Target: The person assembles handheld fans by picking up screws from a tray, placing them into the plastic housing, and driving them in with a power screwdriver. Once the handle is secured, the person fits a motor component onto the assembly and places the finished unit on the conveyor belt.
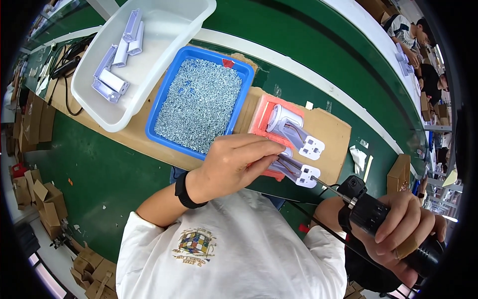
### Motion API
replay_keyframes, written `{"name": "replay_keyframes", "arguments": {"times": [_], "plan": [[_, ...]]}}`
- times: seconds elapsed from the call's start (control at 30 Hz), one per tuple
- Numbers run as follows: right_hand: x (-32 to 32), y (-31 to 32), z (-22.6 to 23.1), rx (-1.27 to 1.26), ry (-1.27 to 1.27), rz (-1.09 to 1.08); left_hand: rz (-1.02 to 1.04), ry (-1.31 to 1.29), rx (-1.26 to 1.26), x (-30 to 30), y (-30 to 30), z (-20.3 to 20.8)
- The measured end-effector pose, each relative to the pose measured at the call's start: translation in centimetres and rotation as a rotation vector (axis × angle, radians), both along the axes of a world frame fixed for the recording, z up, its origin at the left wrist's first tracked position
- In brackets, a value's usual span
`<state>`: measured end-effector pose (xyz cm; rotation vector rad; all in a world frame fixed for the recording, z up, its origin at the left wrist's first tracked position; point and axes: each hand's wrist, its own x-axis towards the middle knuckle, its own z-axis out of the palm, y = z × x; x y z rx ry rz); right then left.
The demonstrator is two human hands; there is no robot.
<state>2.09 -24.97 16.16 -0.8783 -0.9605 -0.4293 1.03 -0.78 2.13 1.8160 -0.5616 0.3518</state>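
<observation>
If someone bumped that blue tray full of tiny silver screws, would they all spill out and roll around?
Probably not from a small bump: the blue tray has raised walls and the screws lie below its rim. It likely feels heavy for its size, being packed with metal. If tipped hard, the loose screws would probably slide, pour out and scatter.

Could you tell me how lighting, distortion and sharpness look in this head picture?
Head view: even bright light, no harsh shadows; fisheye bends the green belt edges, dark corners ring the frame; blue screw tray is sharp, while the right hand with the black electric screwdriver near the rim looks stretched.
</observation>
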Motion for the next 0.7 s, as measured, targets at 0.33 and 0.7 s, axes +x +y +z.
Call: {"name": "replay_keyframes", "arguments": {"times": [0.33,0.7], "plan": [[0.3,-0.2,0.1,-0.067,0.025,0.053,-0.088,-0.249,0.258,0.1,0.1,0.3],[0.1,-0.6,0.7,-0.139,0.064,0.106,-0.133,-0.223,0.336,0.3,0.3,0.3]]}}
